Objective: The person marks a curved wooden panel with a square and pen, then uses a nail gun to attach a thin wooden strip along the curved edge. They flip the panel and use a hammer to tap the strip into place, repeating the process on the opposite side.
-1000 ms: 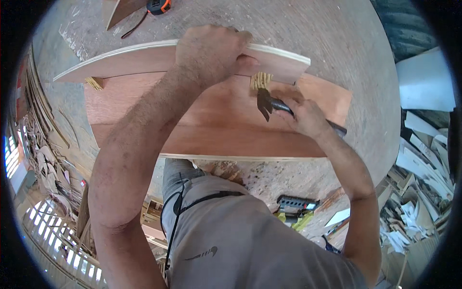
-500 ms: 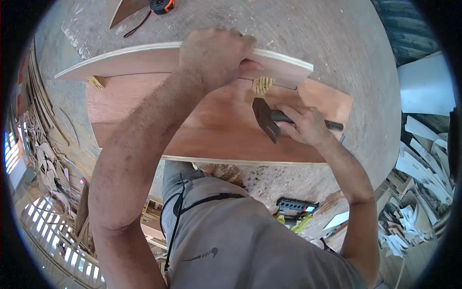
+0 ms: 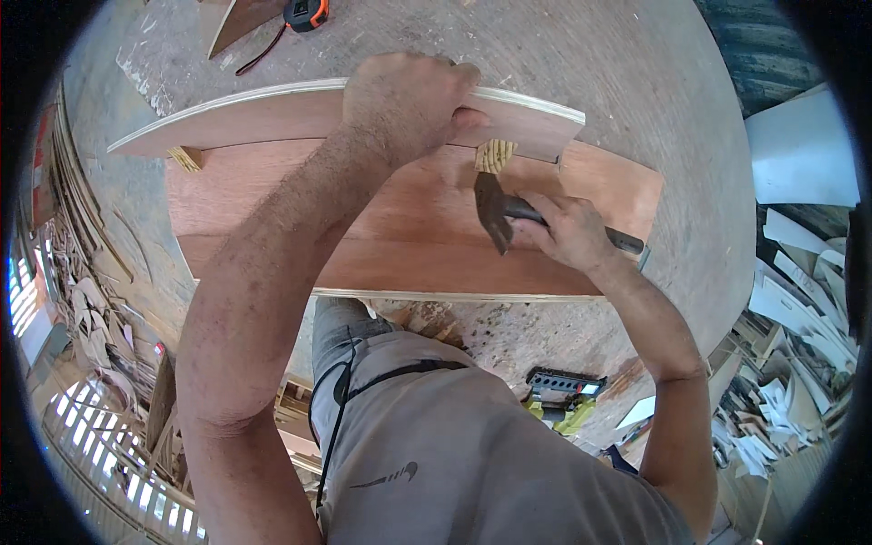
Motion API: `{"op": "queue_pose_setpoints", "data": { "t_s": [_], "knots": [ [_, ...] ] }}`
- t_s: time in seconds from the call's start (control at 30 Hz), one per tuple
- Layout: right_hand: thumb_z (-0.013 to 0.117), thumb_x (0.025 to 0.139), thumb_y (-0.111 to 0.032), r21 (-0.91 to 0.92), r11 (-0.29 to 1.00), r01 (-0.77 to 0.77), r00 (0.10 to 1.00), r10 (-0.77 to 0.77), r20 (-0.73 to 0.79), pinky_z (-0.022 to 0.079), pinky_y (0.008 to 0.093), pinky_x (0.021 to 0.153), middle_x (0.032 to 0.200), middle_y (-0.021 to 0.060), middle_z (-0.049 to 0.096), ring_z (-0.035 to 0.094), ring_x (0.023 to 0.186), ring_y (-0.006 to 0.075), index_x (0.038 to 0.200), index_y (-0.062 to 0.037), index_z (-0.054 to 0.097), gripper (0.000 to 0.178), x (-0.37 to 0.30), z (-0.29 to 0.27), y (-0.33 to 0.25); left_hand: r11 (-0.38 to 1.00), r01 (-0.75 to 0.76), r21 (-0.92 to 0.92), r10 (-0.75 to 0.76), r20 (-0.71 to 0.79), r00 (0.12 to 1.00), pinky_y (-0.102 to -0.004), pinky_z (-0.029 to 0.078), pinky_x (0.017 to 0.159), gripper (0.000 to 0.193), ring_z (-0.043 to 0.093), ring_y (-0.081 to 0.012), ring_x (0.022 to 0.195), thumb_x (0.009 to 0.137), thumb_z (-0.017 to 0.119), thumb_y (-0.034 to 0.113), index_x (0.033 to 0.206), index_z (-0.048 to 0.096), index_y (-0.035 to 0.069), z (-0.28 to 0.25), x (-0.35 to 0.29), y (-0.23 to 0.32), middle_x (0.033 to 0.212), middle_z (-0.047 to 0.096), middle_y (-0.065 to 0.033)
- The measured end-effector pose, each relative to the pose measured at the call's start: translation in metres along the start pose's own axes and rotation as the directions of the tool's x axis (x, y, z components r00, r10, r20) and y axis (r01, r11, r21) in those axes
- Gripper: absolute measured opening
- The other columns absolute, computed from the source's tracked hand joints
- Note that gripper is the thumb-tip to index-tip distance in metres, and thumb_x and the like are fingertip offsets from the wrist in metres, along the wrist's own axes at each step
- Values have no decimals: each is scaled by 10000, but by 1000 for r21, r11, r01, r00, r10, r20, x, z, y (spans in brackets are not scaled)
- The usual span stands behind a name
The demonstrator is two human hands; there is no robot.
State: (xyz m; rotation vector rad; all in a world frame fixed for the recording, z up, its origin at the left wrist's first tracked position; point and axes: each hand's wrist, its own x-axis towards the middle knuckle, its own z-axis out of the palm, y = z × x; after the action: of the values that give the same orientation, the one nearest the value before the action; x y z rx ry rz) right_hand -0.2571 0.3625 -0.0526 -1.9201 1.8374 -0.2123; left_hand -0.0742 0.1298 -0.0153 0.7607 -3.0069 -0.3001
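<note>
My left hand (image 3: 406, 100) is wrapped over the top edge of an upright plywood board (image 3: 263, 114), its fingers hidden behind it. That board stands along the far part of a flat reddish plywood panel (image 3: 409, 245). In my right hand (image 3: 572, 234) is a hammer (image 3: 491, 211) with a dark head and black handle. The hammer head touches or nearly touches a small wood block (image 3: 495, 155) with striped grain, set where board and panel meet. A second small wood block (image 3: 186, 158) sits in the same corner at the left end.
A black and orange tape measure (image 3: 305, 13) lies on the worktable (image 3: 636, 54) beyond the board, beside another plywood piece (image 3: 238, 25). A green and black tool (image 3: 563, 400) rests below the panel. Scrap wood (image 3: 790, 391) is heaped at the right, more offcuts (image 3: 100, 318) at the left.
The hammer head has moved away from my body, up to the right-hand wood block. My left hand keeps its grip on the upright board.
</note>
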Motion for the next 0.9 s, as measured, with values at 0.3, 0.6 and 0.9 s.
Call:
{"op": "queue_pose_setpoints", "data": {
  "t_s": [0.3,0.6,0.9],
  "knots": [
    [728,854,-346,-66,995,-80,995,76,-57,558,421,611,870,164,698,692,704,337,1159,-81,657,411,11,1,-2,999,5,-49,-7,-24,1000,-448,539,678,488,683,-326,791,865,585,592,912,615,107,2,-4,-12,779,676,-108],
    [658,860,-541,84,889,-450,835,452,-313,571,428,647,928,105,707,707,756,294,1234,-182,626,519,-108,-35,-33,980,-67,-190,73,25,997,-478,529,675,374,684,-351,769,916,625,387,894,704,22,25,0,-39,830,704,-181],
    [665,899,-402,795,450,-407,-47,859,-510,513,465,696,830,203,661,672,805,377,1076,-54,656,391,-199,34,-200,994,-96,-49,97,28,995,-509,489,591,621,659,-385,659,866,635,600,917,640,-19,16,19,-18,746,675,-202]
  ]
}}
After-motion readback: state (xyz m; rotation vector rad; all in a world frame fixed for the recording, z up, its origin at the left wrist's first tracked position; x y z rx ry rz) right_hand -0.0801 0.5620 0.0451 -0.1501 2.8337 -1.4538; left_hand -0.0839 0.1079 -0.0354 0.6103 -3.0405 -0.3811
